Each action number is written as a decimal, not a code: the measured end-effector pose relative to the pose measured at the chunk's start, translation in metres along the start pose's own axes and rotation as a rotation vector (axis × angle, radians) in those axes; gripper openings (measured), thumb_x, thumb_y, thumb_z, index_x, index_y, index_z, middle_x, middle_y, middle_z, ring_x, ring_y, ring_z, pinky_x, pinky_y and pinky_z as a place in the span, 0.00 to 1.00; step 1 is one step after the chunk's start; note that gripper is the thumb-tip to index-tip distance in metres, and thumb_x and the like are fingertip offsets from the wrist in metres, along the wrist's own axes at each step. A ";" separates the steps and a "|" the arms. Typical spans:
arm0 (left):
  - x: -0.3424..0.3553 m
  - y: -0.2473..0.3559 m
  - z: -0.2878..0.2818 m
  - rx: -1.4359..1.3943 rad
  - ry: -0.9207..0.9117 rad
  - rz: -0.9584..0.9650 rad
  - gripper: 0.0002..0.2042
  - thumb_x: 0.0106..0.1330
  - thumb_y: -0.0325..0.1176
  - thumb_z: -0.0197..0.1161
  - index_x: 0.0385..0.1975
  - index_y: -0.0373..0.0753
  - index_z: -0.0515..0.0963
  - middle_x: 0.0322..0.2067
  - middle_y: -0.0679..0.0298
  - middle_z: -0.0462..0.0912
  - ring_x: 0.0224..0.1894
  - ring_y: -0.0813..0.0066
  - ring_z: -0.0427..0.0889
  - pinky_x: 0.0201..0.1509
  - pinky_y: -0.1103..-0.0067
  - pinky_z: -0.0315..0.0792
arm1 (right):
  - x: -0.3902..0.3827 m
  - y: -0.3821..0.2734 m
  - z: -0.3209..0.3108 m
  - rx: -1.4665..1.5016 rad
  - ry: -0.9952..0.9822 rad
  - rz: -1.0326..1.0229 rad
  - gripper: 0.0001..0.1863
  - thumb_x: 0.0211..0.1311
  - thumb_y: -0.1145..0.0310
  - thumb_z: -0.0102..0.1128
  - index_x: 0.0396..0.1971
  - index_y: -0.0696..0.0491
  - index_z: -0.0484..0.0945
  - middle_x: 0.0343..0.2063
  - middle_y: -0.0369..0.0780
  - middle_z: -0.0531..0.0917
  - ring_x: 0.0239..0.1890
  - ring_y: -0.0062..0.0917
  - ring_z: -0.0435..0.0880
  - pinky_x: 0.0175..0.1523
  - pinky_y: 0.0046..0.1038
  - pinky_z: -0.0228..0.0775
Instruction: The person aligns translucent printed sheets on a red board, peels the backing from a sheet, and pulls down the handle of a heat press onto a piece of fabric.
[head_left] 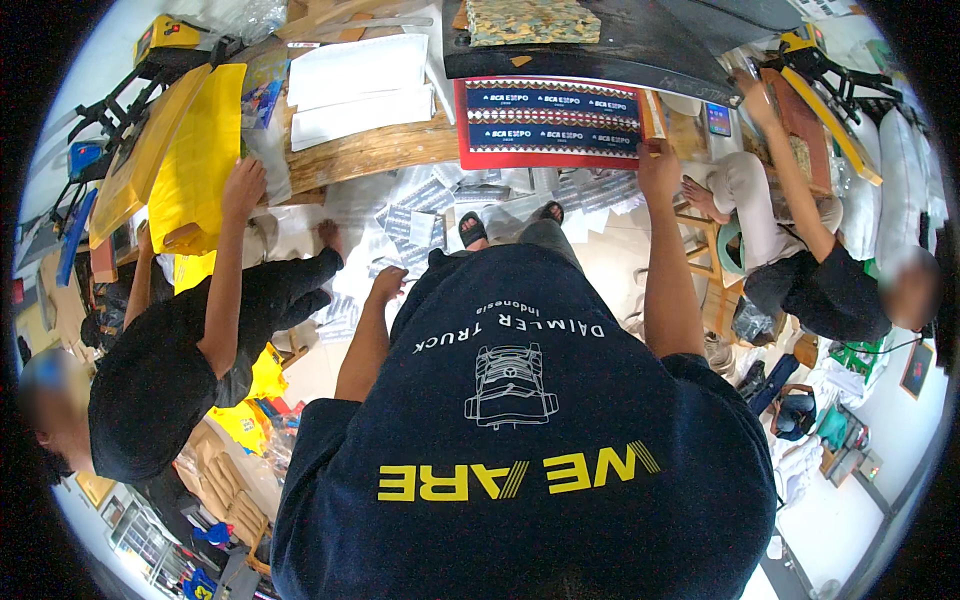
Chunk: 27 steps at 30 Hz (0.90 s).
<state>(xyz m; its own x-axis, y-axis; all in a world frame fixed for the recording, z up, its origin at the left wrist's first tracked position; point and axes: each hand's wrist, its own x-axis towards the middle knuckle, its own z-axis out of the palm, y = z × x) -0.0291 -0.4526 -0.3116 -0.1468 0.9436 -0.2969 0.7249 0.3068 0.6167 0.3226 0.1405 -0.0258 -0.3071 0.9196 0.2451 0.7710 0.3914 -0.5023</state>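
Note:
My right hand point(657, 158) grips the right edge of a red board point(550, 158) on the work surface. Printed navy strips with patterned borders point(550, 105) lie on that board. My left hand point(387, 282) hangs low beside my body, loosely bent and open, over the sheet-strewn floor. A black board point(640, 60) adjoins the red board at the back, with a speckled foam block point(530, 22) on it. Blank white sheets point(358, 70) lie on the wooden table point(330, 160) left of the red board. A phone point(717, 117) lies to its right.
Co-workers sit close on my left point(150, 390) and right point(820, 280); the left one's hand point(245, 180) touches yellow fabric point(200, 130) on a press board. Printing presses point(150, 50) stand at both ends. Loose printed sheets point(420, 210) lie on the floor around my sandalled feet point(473, 230).

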 end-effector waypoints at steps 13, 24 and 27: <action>0.004 0.078 -0.024 -0.634 -0.054 -0.636 0.17 0.74 0.41 0.60 0.52 0.33 0.79 0.34 0.55 0.84 0.24 0.68 0.84 0.22 0.75 0.76 | 0.067 0.015 0.028 -0.213 -0.175 0.183 0.20 0.58 0.51 0.71 0.37 0.54 0.90 0.35 0.52 0.89 0.41 0.46 0.90 0.49 0.42 0.79; 0.010 0.041 0.019 -0.390 -0.227 -0.505 0.17 0.73 0.26 0.54 0.59 0.37 0.79 0.55 0.54 0.78 0.45 0.66 0.88 0.29 0.72 0.86 | 0.068 0.119 0.045 -0.253 -0.269 0.001 0.19 0.64 0.52 0.65 0.32 0.55 0.89 0.25 0.47 0.87 0.29 0.42 0.87 0.37 0.40 0.76; 0.007 0.080 -0.013 -0.530 -0.015 -0.485 0.15 0.74 0.31 0.56 0.55 0.33 0.81 0.50 0.54 0.82 0.40 0.66 0.89 0.26 0.74 0.83 | 0.011 0.136 0.027 0.052 -0.371 0.089 0.19 0.69 0.55 0.62 0.25 0.54 0.86 0.18 0.36 0.81 0.20 0.28 0.77 0.28 0.36 0.66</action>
<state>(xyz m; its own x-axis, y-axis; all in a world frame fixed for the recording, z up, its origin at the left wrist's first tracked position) 0.0195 -0.4203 -0.2550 -0.3571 0.6852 -0.6349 0.1560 0.7139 0.6827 0.4091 0.2043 -0.1138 -0.4285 0.8964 -0.1130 0.7775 0.3022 -0.5515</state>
